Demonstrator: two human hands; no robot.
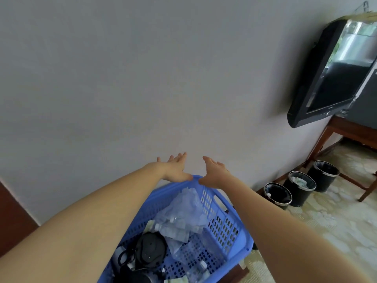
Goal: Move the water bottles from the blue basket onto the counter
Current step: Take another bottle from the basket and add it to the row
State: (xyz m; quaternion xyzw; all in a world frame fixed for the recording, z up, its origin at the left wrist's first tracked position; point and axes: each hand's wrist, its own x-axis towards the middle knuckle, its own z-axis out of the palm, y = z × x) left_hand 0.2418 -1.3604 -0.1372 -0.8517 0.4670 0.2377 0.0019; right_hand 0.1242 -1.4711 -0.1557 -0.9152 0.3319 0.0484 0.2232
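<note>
A blue perforated plastic basket (222,219) stands low in the middle of the view. Inside lie clear water bottles (175,231), partly wrapped in clear plastic, beside a black round lidded item (150,249). My left hand (175,167) and my right hand (215,171) are stretched out above the basket's far rim. Both have their fingers apart and hold nothing. The thumbs almost meet over the rim. My forearms hide the basket's left side. No counter is in view.
A plain grey wall fills the view ahead. A black television (326,78) hangs at the right above a wooden table (350,133). Three black bins (299,187) stand on the patterned floor by the wall. Dark wood (14,217) shows at the far left.
</note>
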